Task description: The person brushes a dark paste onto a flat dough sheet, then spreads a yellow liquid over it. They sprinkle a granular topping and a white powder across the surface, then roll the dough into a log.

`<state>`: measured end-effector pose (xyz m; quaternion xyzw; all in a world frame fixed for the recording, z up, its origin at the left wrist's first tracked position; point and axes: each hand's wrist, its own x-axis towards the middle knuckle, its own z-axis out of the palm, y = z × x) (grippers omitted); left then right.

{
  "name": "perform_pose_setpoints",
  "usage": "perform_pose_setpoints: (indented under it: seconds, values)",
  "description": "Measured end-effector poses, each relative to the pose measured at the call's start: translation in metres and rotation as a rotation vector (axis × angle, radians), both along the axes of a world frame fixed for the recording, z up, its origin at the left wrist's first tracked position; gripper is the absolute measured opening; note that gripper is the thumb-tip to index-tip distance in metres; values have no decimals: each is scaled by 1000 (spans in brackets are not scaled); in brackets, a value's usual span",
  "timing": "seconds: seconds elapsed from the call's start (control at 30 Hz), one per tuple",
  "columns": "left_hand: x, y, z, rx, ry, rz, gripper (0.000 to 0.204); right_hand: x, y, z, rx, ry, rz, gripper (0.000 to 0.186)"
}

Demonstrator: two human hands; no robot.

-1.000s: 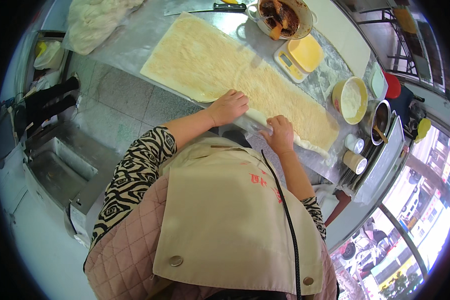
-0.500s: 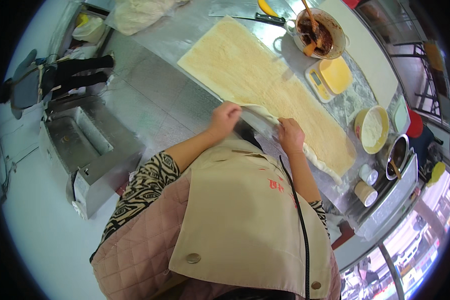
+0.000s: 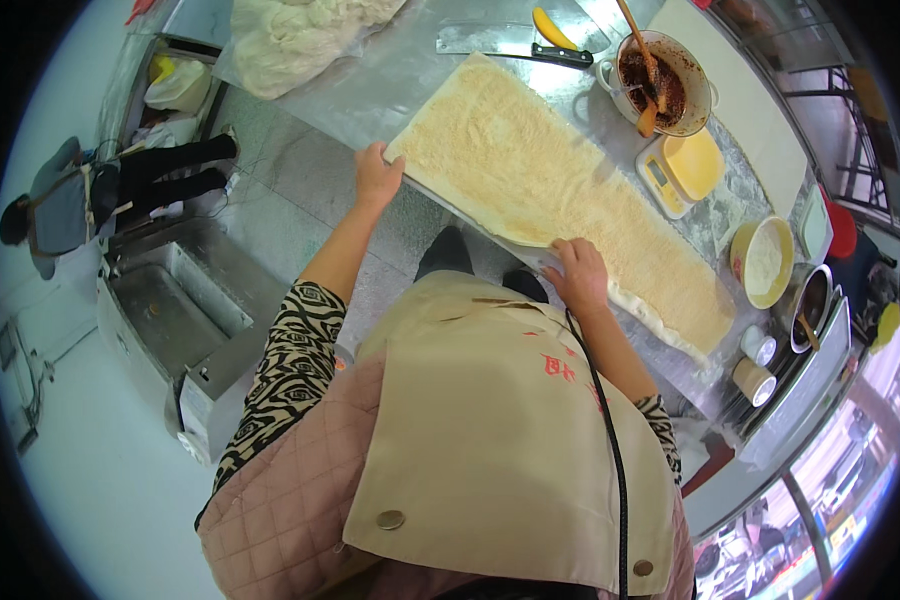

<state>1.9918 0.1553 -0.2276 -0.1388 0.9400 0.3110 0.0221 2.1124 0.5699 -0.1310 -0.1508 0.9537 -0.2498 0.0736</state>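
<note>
A long flat sheet of dough (image 3: 530, 165), spread with a pale yellow crumbly layer, lies slantwise across the metal table. Its near edge is folded over into a thin white roll from my right hand to the far right end. My left hand (image 3: 377, 182) is at the sheet's near left corner, thumb and fingers closed on the edge. On the near long edge, around the middle, my right hand (image 3: 580, 275) has its fingers bent over the dough where the fold begins. The fingertips' undersides are hidden.
Beyond the dough are a black-handled knife (image 3: 563, 55), a yellow curved object (image 3: 554, 29), a pot (image 3: 703, 85) of dark sauce with wooden utensils, and a yellow-topped scale (image 3: 692, 165). A flour bowl (image 3: 765, 262) stands right. A large dough mass (image 3: 300, 40) lies far left. Another person (image 3: 80, 195) stands leftward.
My left hand has moved left and away from me along the near edge to the sheet's corner. My right hand stays on the edge near the middle. The view has shifted slightly.
</note>
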Motion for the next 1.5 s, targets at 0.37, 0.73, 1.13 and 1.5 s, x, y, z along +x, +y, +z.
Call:
perform_pose_setpoints:
  seconds: [0.37,0.73,1.13,1.5]
  values:
    - [-86,-41,50,703,-680,2,22,-62,-76,-11,-32,89,-165,17]
    - [-88,-7,63,600,-49,-541,26,-74,-100,-17,179,51,-306,21]
    - [-104,2,53,67,503,-1197,44,-91,-109,-10,177,82,-114,36]
    - [-115,-15,45,-88,580,-1429,45,-79,-106,6,179,78,-54,30]
